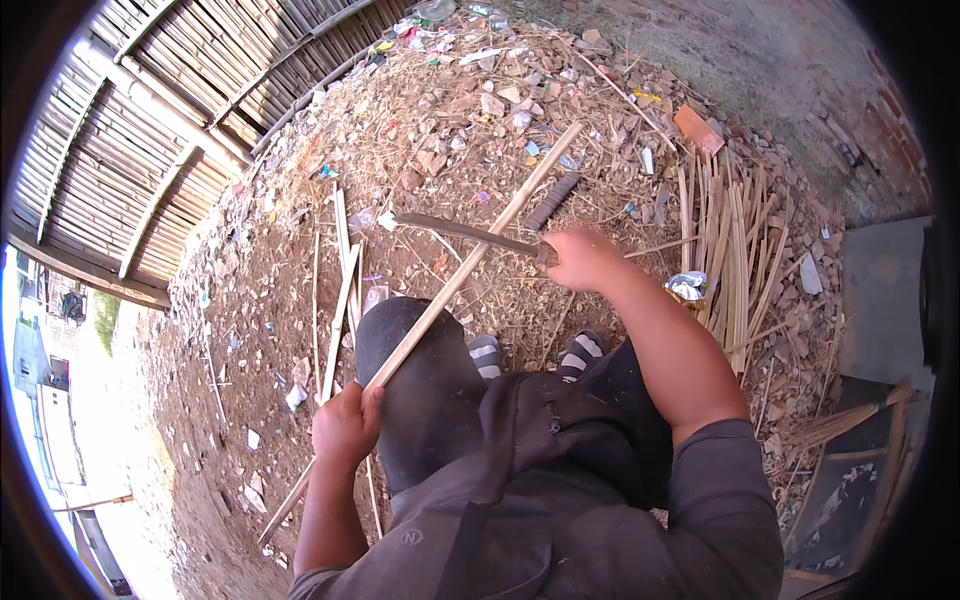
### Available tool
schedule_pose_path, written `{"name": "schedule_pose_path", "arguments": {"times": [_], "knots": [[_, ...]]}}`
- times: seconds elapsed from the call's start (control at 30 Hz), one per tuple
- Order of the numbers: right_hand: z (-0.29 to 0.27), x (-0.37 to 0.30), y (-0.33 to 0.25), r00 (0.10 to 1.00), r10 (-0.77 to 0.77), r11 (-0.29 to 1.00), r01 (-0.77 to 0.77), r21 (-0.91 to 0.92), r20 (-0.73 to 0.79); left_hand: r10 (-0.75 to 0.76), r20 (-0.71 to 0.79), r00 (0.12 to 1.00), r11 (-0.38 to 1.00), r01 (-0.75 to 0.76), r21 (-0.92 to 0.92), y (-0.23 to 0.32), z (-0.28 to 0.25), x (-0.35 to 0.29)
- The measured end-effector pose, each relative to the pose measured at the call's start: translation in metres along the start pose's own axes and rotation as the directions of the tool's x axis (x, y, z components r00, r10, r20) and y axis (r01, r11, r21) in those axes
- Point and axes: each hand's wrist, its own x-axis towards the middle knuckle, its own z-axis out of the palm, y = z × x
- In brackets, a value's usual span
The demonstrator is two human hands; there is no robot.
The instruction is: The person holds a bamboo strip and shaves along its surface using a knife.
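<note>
My left hand (347, 425) is closed round a long, pale split bamboo strip (440, 303), near its lower part. The strip slants up and to the right past my left knee, and its lower end sticks out behind the hand. My right hand (582, 260) grips the handle end of a curved, dark-bladed sickle (460, 229). Its blade points left and crosses the strip; whether the two touch, I cannot tell. A dark ribbed rod (552, 202) lies on the ground just beyond my right hand.
Many split bamboo strips (735, 250) lie in a heap at the right, near a foil wrapper (687, 287) and an orange brick (698, 131). More strips (341, 310) lie left of my knee. Rubble and litter cover the ground. A bamboo fence (190, 110) and a wall (800, 100) bound it.
</note>
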Motion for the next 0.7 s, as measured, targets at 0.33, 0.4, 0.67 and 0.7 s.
{"name": "schedule_pose_path", "arguments": {"times": [0.33,0.4,0.67,0.7], "knots": [[-0.018,0.009,0.015,0.989,0.068,0.987,-0.086,0.133,0.129,0.003,-0.046,0.999,1.000,-0.002,0.022,-0.013,0.017,0.007],[-0.014,0.008,0.007,0.993,0.063,0.994,-0.072,0.082,0.104,-0.004,-0.031,1.000,0.999,0.005,0.036,-0.009,0.010,0.004],[-0.018,0.004,0.011,0.990,0.126,0.965,-0.139,0.223,0.069,0.019,-0.064,0.998,1.000,-0.018,0.009,-0.027,0.024,-0.001],[-0.015,0.007,0.032,0.989,0.134,0.965,-0.143,0.219,0.056,0.032,-0.071,0.997,0.999,-0.032,0.006,-0.024,0.021,0.006]]}}
